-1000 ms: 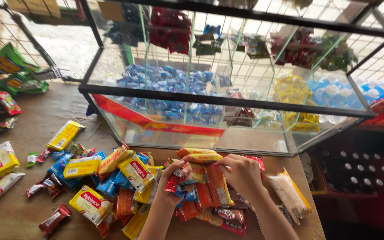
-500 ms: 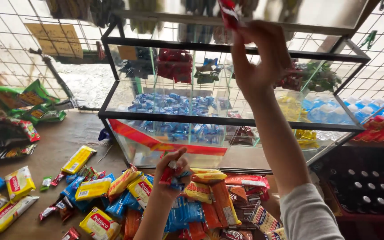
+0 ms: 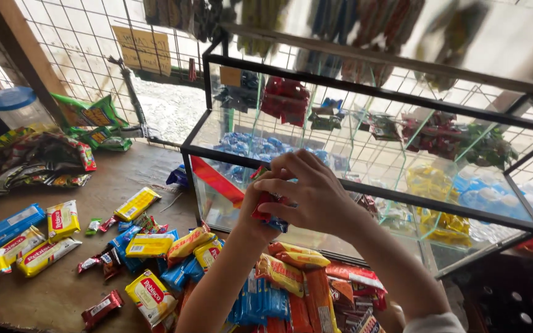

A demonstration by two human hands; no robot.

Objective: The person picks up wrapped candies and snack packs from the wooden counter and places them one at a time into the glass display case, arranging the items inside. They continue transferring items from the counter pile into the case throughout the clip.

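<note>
Both of my hands meet in front of the glass display case [image 3: 365,191]. My left hand [image 3: 255,208] grips a small bundle of red and blue snack packets [image 3: 269,214]. My right hand [image 3: 308,192] is curled over the same bundle, fingers pinching its top. Below my forearms lies a pile of yellow, orange, red and blue snack packets [image 3: 279,277] on the wooden counter [image 3: 63,290].
The black-framed case holds blue [image 3: 248,145], red [image 3: 285,98] and yellow [image 3: 430,182] packets in compartments. Yellow biscuit packs [image 3: 63,219] are scattered at the left. Chip bags [image 3: 38,157] and a blue-lidded jar [image 3: 16,108] sit at the far left by wire mesh.
My right hand has come down from above the case and joined my left hand on the packets. The left hand has lifted up from the pile. The view shifted right.
</note>
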